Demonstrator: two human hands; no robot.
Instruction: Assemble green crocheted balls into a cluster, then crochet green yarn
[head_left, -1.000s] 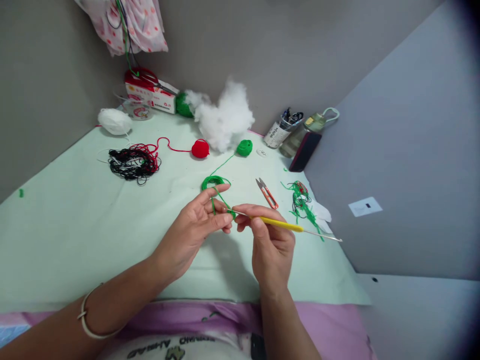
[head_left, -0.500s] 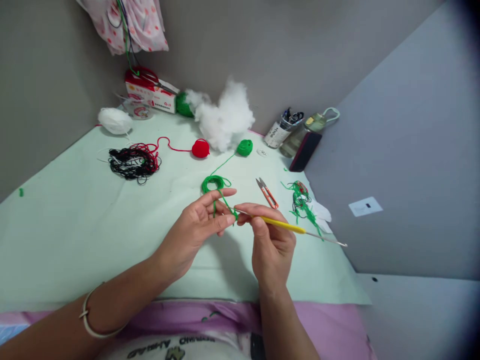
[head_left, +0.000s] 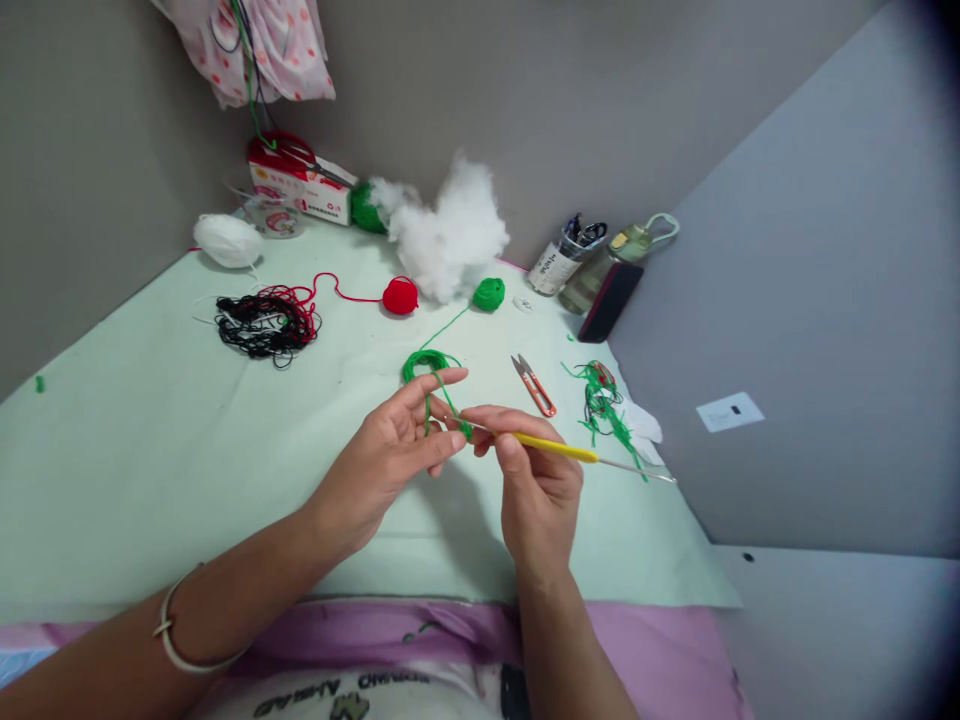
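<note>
Left hand (head_left: 386,455) is lying palm-up, index finger extended, thumb pinching against the middle fingers. Right hand (head_left: 536,490) is curling closed in a pencil-style grip, fingertips meeting the left's.

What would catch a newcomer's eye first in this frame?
At centre, the left hand pinches green yarn against the tip of a yellow crochet hook held by the right hand. Behind them, a white stuffing puff sits by the wall, with a red yarn ball on the pale green table.
</note>
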